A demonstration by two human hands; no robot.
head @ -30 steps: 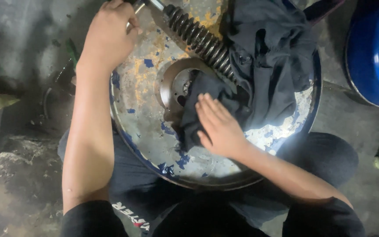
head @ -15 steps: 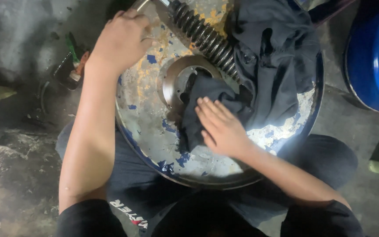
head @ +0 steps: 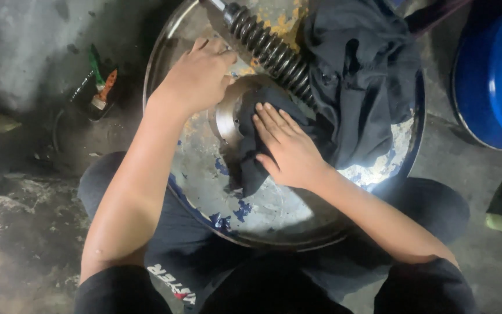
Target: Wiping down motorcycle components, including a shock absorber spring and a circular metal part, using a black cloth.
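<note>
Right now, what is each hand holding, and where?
Right hand presses the dark cloth flat on the round metal disc; left hand steadies the disc's upper-left edge. No closed grip.

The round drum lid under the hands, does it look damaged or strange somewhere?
Yes. The drum lid is worn: its blue paint survives only in flakes, with bare metal and yellow rust patches near the coil spring. The right hand presses a dark cloth onto it.

Dim scene overall. Hard glare on drum lid (head: 297,215) near its lower rim, washing out paint. Floor (head: 24,244) at left murky, shadowed. Dark cloth (head: 361,87) loses detail. Slight softness throughout.
</note>
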